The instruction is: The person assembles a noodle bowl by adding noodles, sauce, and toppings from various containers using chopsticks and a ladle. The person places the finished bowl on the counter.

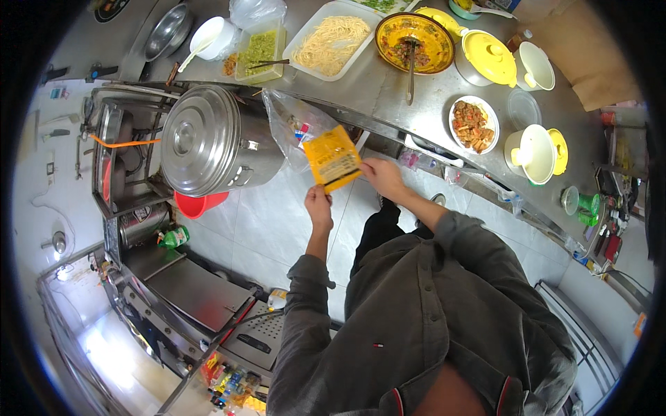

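A flat yellow packet (331, 158) with dark print is stretched between my two hands in front of the steel counter. My left hand (318, 206) pinches its lower left corner, fingers closed. At its lower right edge my right hand (382, 176) grips it, also closed. Just behind the packet hangs a clear plastic bag (284, 118) at the counter's front edge, partly covered by the packet. Whether the packet is sealed or torn I cannot tell.
A large lidded steel pot (201, 142) stands left, above a red bucket (200, 205). On the counter are a tray of noodles (331, 43), a yellow bowl with a spoon (424, 31), a plate of meat (474, 125), a yellow-lidded pot (488, 57) and an open cream pot (533, 154).
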Available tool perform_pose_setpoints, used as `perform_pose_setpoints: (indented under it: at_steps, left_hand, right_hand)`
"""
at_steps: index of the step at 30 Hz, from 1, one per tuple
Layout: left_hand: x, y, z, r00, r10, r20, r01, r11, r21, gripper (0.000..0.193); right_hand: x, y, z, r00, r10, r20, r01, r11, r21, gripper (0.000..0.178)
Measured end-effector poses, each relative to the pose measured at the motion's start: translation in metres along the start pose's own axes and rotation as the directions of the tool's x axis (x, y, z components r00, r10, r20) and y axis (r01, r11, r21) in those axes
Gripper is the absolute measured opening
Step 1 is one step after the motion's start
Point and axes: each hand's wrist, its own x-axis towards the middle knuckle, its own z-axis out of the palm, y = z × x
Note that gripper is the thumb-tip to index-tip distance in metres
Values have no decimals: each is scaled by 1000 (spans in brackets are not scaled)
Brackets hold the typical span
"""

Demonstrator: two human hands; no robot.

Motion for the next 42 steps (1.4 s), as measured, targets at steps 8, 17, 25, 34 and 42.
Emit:
perform_pose_setpoints:
  at_steps: [8, 17, 25, 34, 42]
  left_hand:
    - [87, 4, -54, 939, 32, -341, 31, 983, 180, 23]
    - [213, 3, -15, 908, 405, 108, -377, 677, 632, 34]
    - [113, -42, 122, 835, 550, -1, -463, 704, 538, 33]
    - [23, -43, 360, 802, -59, 595, -114, 962, 248, 36]
    - [8, -33, 365, 810, 21, 586, -118, 985, 129, 35]
  right_hand:
    - [52, -62, 37, 968, 50, 248, -69, 995, 70, 40]
    - [-56, 91, -55, 901, 208, 381, -199, 978, -65, 32]
    - [-96, 190, -204, 611, 763, -209, -485, 570, 664, 39]
    - [-37, 229, -225, 672, 683, -287, -457, 687, 565, 27]
    - [-48, 221, -221, 745, 537, -397, -347, 819, 457, 27]
